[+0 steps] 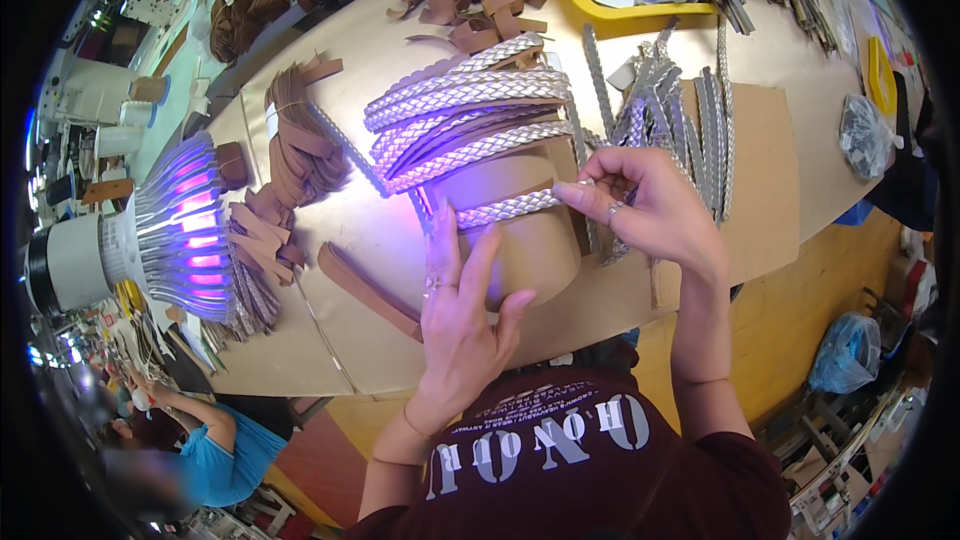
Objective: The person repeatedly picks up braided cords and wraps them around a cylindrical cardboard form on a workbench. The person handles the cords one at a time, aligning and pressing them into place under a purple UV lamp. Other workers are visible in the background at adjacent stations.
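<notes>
A silver braided strip [508, 208] lies across a brown, rounded cylinder-like form [530, 252] in front of me. My right hand [645, 205] pinches the strip near its right end between thumb and fingertips. With fingers spread, my left hand [465, 305] rests against the form, its fingertips touching the strip's left part. Just beyond, several more braided strips with brown backing [470, 105] are bundled over the same form. A loose pile of grey and silver strips [660, 105] lies to the right of it.
A large lamp [185, 230] glows purple at the left. Brown strip bundles [300, 140] and a flat brown strip [368, 290] lie on the table. A yellow-handled tool [625, 10] is at the far side, and cardboard [765, 180] at the right. Another person [235, 450] works at lower left.
</notes>
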Demonstrator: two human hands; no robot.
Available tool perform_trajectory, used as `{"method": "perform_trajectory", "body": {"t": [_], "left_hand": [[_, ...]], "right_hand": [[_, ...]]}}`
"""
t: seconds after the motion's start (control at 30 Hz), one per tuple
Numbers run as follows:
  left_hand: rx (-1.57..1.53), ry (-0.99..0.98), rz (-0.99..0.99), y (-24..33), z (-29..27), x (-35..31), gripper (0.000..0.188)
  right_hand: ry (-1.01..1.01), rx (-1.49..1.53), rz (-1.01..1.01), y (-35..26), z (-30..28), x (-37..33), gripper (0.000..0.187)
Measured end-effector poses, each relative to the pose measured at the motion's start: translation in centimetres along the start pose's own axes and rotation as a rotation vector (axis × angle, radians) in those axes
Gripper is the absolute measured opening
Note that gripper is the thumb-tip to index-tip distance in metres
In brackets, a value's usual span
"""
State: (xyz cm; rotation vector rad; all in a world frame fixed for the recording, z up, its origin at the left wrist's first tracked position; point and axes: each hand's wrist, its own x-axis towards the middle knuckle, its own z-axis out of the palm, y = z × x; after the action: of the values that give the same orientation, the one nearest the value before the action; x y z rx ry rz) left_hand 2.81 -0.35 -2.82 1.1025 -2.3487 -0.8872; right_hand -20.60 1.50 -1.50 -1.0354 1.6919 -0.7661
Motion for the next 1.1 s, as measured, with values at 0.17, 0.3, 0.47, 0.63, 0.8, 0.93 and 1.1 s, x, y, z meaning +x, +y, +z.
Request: {"method": "perform_trajectory", "body": {"t": [0.17,0.3,0.47,0.63,0.8,0.93,1.1], "left_hand": [[0.013,-0.022,-0.016,0.1,-0.2,-0.1,0.064],[0.008,-0.002,-0.014,0.1,-0.1,-0.1,0.064],[0.021,-0.022,-0.028,0.1,0.0,-0.1,0.064],[0.084,-0.019,0.011,-0.1,0.0,-0.4,0.055],[-0.012,0.066,0.030,-0.5,1.1,-0.5,0.071],[0.024,0.141,0.090,-0.8,1.7,-0.4,0.072],[0.044,0.170,0.069,-0.9,1.0,-1.1,0.061]], "right_hand": [[-0.046,0.037,0.018,0.8,0.2,0.5,0.030],[-0.072,0.087,0.040,1.3,0.6,0.6,0.030],[-0.039,0.205,-0.003,2.2,1.4,0.9,0.036],[-0.128,0.272,0.099,3.4,1.9,1.3,0.030],[-0.112,0.437,0.117,5.0,3.1,2.1,0.033],[-0.038,0.530,0.131,5.0,4.0,1.4,0.028],[-0.020,0.530,0.038,3.6,3.6,0.2,0.024]]}}
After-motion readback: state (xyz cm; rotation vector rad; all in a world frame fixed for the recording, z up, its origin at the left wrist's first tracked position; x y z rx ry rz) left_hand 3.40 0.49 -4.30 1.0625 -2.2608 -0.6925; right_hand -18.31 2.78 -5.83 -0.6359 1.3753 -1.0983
